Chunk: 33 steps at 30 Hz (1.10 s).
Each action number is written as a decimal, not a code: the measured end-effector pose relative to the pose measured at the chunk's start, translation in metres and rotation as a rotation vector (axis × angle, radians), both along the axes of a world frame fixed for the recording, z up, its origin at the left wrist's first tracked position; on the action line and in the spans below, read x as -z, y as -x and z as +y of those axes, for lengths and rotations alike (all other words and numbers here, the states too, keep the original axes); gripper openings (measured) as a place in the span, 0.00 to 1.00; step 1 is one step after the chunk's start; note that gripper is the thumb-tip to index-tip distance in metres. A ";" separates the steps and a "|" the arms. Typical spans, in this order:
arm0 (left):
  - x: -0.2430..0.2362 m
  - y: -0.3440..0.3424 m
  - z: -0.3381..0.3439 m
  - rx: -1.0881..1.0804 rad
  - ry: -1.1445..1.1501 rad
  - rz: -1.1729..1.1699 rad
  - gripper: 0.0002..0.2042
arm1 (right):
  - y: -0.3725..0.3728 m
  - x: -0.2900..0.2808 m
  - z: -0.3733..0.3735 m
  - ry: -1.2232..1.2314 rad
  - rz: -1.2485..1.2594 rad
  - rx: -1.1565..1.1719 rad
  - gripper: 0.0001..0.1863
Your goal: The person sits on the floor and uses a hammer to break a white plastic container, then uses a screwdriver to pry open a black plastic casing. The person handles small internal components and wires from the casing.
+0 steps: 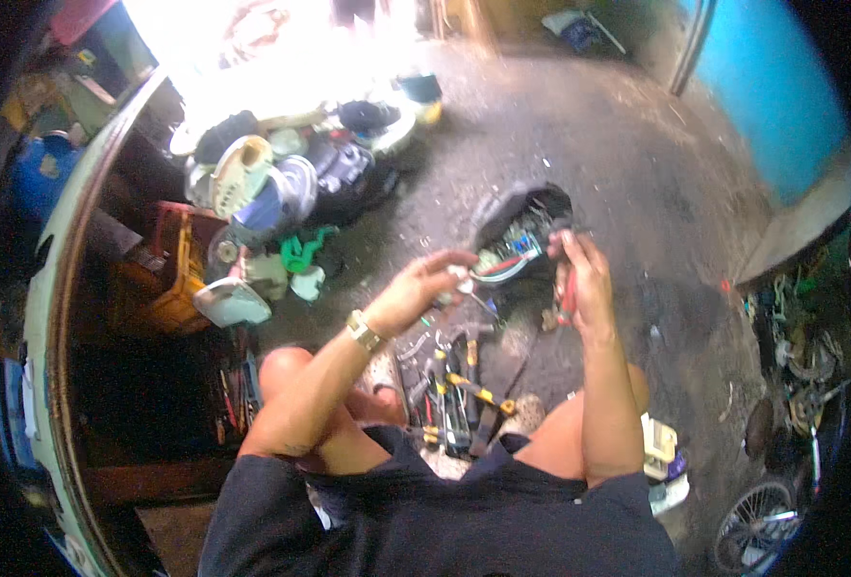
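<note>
Near side of the board: tools, some yellow and black, loose on the floor between the person's feet. Left hand, left of the board: fingers bent, partly open, tips by its left end next to a small pale bit; can't tell if it's gripped. Right hand, right of the board: curled round a red tool, type unclear. Board itself: between the hands, at a dark shell; in or against, can't tell. Left of the board, farther off: crate, green piece, then a heap of parts. Beyond the board, far right: blue wall.
</note>
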<state>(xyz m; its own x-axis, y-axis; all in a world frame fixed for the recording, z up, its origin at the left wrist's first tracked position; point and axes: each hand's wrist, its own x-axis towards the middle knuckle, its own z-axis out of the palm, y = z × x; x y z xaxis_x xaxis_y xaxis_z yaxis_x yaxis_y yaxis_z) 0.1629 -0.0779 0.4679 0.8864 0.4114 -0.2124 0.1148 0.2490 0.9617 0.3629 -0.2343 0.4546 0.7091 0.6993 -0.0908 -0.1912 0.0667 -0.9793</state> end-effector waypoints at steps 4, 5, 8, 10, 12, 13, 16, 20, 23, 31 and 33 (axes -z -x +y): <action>0.010 0.005 0.007 0.048 -0.450 0.049 0.19 | -0.018 0.005 -0.012 0.484 -0.283 -0.163 0.21; 0.013 0.006 0.009 0.049 -0.567 0.125 0.21 | -0.016 0.011 -0.011 0.539 -0.445 -0.149 0.22; 0.019 -0.001 0.018 0.119 -0.770 0.090 0.24 | -0.017 0.052 0.004 0.365 -0.646 -0.178 0.18; 0.022 0.003 0.016 0.219 -0.577 0.165 0.25 | 0.028 0.024 0.015 0.076 -0.726 -0.345 0.26; 0.031 -0.002 0.012 0.141 -0.570 0.120 0.27 | 0.047 0.017 0.016 0.128 -0.738 -0.481 0.36; 0.038 -0.003 0.012 0.104 -0.626 0.094 0.28 | 0.056 0.025 0.022 0.119 -0.781 -0.461 0.35; 0.040 -0.010 0.008 0.036 -0.675 0.063 0.29 | 0.065 0.037 0.024 0.013 -0.873 -0.400 0.25; 0.027 -0.010 0.003 0.065 -0.569 0.229 0.31 | 0.062 0.035 0.022 0.021 -0.852 -0.396 0.22; 0.021 -0.009 -0.001 0.029 -0.631 0.212 0.32 | 0.064 0.027 0.020 0.030 -0.806 -0.388 0.21; 0.038 -0.011 0.000 0.006 -0.647 0.038 0.22 | 0.065 0.021 0.018 0.108 -0.714 -0.350 0.23; 0.022 -0.009 -0.005 0.044 -0.510 0.151 0.22 | 0.065 0.019 0.017 0.084 -0.702 -0.352 0.24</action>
<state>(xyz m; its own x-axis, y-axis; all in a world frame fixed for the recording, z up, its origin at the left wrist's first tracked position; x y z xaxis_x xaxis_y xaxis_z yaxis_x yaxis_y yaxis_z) 0.1722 -0.0833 0.4463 0.8803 0.4585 -0.1220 0.2613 -0.2539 0.9313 0.2980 -0.2170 0.4356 0.3579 0.9040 0.2339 0.4776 0.0380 -0.8777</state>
